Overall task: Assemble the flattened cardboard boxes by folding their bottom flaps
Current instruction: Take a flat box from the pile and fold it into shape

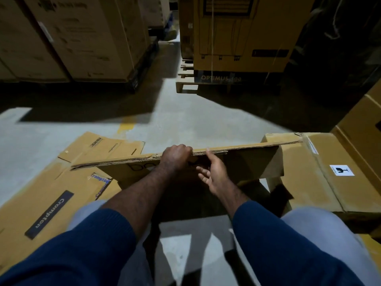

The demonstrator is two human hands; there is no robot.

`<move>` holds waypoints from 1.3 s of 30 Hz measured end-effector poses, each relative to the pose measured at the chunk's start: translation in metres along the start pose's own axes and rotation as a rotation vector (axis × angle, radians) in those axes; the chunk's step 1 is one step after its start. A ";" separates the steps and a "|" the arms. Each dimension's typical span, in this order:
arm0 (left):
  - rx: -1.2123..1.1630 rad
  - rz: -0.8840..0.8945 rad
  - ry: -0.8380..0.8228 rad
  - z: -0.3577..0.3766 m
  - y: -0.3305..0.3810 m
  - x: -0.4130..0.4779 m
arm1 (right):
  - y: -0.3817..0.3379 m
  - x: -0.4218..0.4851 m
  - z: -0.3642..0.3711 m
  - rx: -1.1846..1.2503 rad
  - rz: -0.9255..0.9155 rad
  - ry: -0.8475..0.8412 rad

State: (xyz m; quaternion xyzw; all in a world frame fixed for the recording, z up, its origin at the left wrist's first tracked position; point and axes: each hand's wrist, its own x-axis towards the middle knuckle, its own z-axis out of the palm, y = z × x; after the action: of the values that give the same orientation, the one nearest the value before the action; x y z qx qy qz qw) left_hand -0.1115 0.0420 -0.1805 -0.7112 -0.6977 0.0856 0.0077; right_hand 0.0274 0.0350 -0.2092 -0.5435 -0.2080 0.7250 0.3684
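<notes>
Concrete floor [185,120], dim light; stacked cartons [82,38] on pallets at the back. A pile of flat boxes [41,193] lies on the floor to the left, and a closed box [321,172] stands to the right.

The flattened box [247,159] stands on edge ahead of the knees, with its long top edge running left to right. Both hands are near its middle.

- Left hand [175,155]: fingers curled over the top edge, gripping it.
- Right hand [212,172]: fingers spread loose against the near face, thumb at the edge, holding nothing.

The bottom flaps are hidden below. Judgement: the walls must be spread apart before any flap can be folded.
</notes>
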 end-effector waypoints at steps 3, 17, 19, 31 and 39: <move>0.025 -0.001 0.059 -0.001 0.000 -0.001 | 0.008 0.008 -0.026 0.087 0.049 0.051; -0.002 -0.046 0.143 -0.008 -0.004 -0.001 | 0.002 0.030 -0.070 0.702 -0.162 0.409; -0.017 -0.067 0.158 -0.008 -0.006 -0.002 | -0.007 0.021 -0.063 0.540 -0.321 0.489; -0.048 -0.018 0.212 -0.021 -0.016 -0.012 | -0.035 0.008 -0.030 -1.371 -0.751 0.514; -0.152 -0.106 0.272 -0.045 -0.034 -0.031 | -0.063 -0.013 0.014 -1.432 -0.923 0.668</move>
State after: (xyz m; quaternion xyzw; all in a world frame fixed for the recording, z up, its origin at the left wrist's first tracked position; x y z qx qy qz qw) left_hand -0.1402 0.0166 -0.1287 -0.6768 -0.7314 -0.0650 0.0529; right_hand 0.0358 0.0670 -0.1526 -0.6865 -0.6872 0.0086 0.2376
